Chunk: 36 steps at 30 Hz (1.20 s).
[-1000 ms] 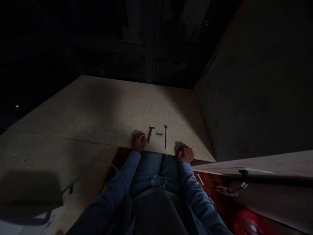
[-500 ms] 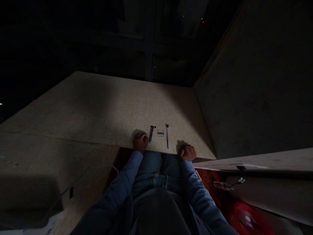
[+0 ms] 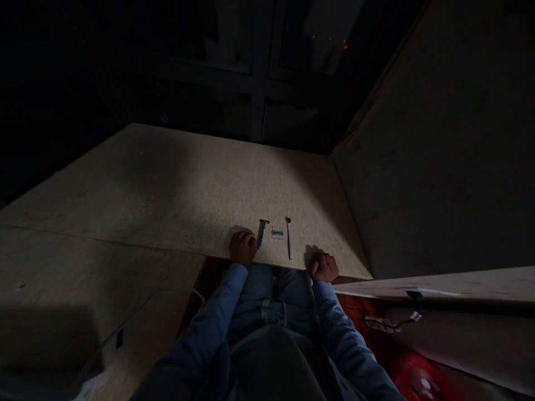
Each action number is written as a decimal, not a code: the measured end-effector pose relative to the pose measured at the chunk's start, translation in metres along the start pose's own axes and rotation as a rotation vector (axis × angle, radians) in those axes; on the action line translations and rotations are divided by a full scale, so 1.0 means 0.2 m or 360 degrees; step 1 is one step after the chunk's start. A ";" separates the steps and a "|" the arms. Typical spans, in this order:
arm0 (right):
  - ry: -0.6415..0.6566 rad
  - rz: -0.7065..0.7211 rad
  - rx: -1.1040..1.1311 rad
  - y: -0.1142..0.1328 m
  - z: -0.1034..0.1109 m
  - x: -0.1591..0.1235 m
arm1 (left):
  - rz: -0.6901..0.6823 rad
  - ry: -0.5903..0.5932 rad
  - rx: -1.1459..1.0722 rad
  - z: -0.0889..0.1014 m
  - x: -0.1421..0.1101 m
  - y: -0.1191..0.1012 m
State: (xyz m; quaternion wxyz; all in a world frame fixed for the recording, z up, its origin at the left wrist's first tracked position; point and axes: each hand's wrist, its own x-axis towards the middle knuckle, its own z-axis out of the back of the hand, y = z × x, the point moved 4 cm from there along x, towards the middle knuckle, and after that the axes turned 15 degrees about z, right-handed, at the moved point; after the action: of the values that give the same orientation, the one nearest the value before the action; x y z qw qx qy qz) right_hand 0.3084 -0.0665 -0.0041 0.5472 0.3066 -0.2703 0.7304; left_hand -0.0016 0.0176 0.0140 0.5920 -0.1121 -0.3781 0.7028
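Note:
Both hands rest on the near edge of a pale chipboard table (image 3: 188, 184). My left hand (image 3: 243, 248) lies with its fingers curled, just left of a dark razor handle (image 3: 262, 233). My right hand (image 3: 323, 267) is a loose fist at the table edge, with nothing visible in it. Between the hands lie the razor handle, a small blade cartridge (image 3: 277, 232) and a thin white stick-like tool with a dark head (image 3: 288, 238). Neither hand touches these three things, as far as I can tell in the dim light.
The room is very dark. A second board (image 3: 83, 278) lies to the left, lower down. A tall board (image 3: 438, 167) stands at the right, with a ledge (image 3: 438, 284) below it. A red patterned floor (image 3: 401, 362) and a thin cable (image 3: 393, 323) show at the lower right.
Both hands stay at the table edge. Only the camera view has shifted slightly; the three small things lie where they were.

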 end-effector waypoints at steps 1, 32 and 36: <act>-0.0003 0.0008 0.0003 0.00 0.00 0.00 | -0.0002 -0.0006 0.0004 0.00 0.00 0.00; -0.0030 0.0001 0.0073 0.00 0.00 0.01 | 0.0051 -0.0095 0.0049 -0.01 0.02 -0.01; -0.0037 -0.0018 0.0088 0.00 0.00 0.00 | 0.0057 -0.0098 0.0059 -0.01 0.02 -0.01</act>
State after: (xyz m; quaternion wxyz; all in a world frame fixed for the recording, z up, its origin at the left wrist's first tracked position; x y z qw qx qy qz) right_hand 0.3085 -0.0664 -0.0038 0.5394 0.3317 -0.2546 0.7309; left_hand -0.0002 0.0215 0.0148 0.5694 -0.0862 -0.3810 0.7233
